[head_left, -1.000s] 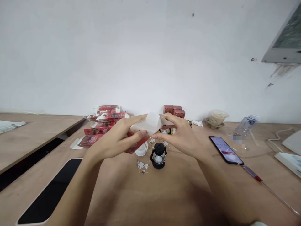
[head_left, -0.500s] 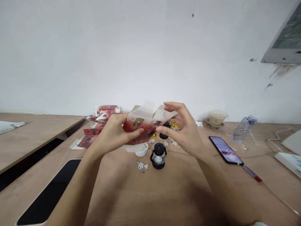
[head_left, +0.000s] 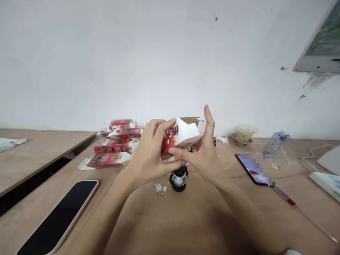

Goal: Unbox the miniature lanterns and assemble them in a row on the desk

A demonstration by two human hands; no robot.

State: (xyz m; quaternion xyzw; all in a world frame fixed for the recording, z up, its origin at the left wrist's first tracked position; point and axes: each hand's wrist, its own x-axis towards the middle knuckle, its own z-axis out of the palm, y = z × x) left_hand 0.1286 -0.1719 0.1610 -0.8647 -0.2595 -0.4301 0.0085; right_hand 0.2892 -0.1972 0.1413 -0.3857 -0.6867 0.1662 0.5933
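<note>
Both my hands hold a small red and white cardboard box (head_left: 178, 135) up above the wooden table (head_left: 186, 219). My left hand (head_left: 148, 152) grips its red side with curled fingers. My right hand (head_left: 202, 156) supports the box from the right, thumb under it and fingers raised along the open flap end. Just below the hands, a tiny black lantern (head_left: 179, 178) stands on the table, with small white metal parts (head_left: 160, 187) beside it.
A heap of flat red cartons (head_left: 114, 147) lies at the back left. A dark phone (head_left: 58, 217) lies at near left, a second phone (head_left: 253, 168) at right with a red-handled screwdriver (head_left: 288, 200). A lidded cup (head_left: 245, 132), water bottle (head_left: 276, 141) and white items stand far right.
The flat carton has been opened out into a box shape and turned, and both hands have lifted it a little higher and rightward.
</note>
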